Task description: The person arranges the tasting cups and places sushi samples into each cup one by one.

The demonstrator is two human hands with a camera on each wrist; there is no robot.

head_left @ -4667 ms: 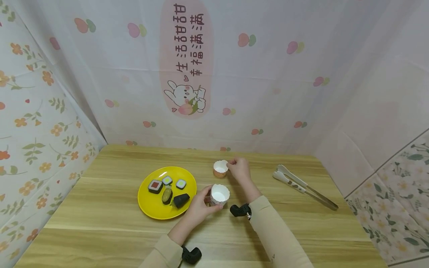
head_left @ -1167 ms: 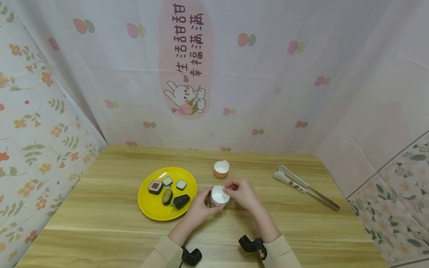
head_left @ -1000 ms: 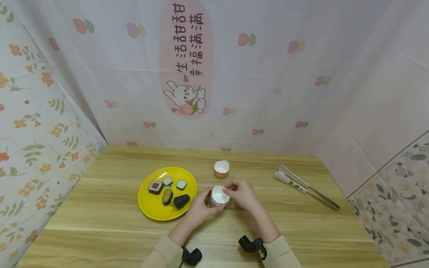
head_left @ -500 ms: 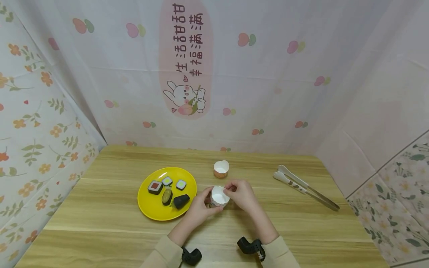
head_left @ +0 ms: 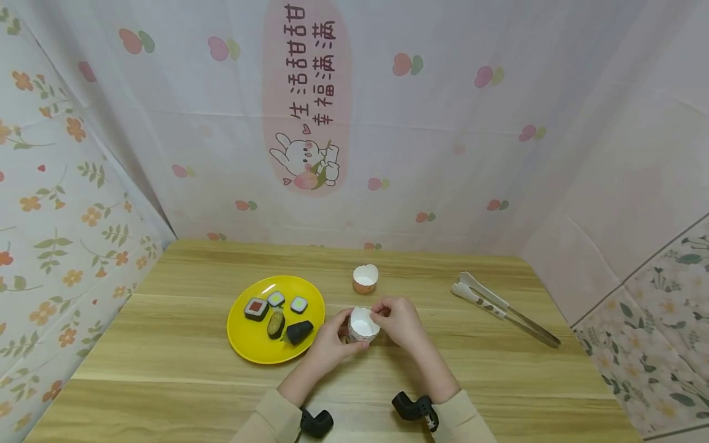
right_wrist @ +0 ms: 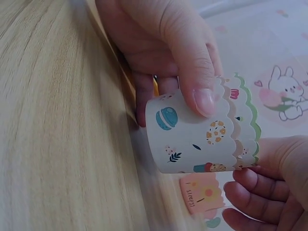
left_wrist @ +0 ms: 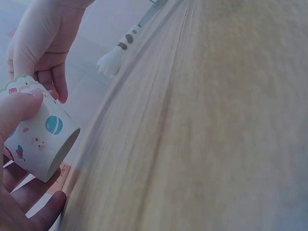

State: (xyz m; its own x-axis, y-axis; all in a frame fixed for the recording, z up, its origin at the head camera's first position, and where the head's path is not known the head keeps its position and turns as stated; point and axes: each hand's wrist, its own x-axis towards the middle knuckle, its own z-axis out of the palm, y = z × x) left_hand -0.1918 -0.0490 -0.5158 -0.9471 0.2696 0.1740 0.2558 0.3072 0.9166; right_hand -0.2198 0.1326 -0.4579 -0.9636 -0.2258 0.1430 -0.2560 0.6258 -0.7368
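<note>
My left hand (head_left: 325,346) grips a white paper baking cup (head_left: 362,332) by its side, mouth up, above the table. Its thumb presses the printed wall in the left wrist view. My right hand (head_left: 401,321) pinches the scalloped rim from the right. In the right wrist view a beige and a green scalloped edge (right_wrist: 255,120) show one behind the other, like nested cups. Behind both hands, an orange paper baking cup (head_left: 365,284) with a white inside stands on the table.
A yellow plate (head_left: 244,344) with several toy sushi pieces (head_left: 256,309) lies left of my left hand. Tongs (head_left: 501,311) with white paw-shaped tips lie on the wooden table (head_left: 166,369) to the right. A printed cloth (head_left: 443,154) hangs behind the table.
My right hand has let go of the orange cup and come nearer, onto the white cup's rim. Over the last second both hands hold almost still.
</note>
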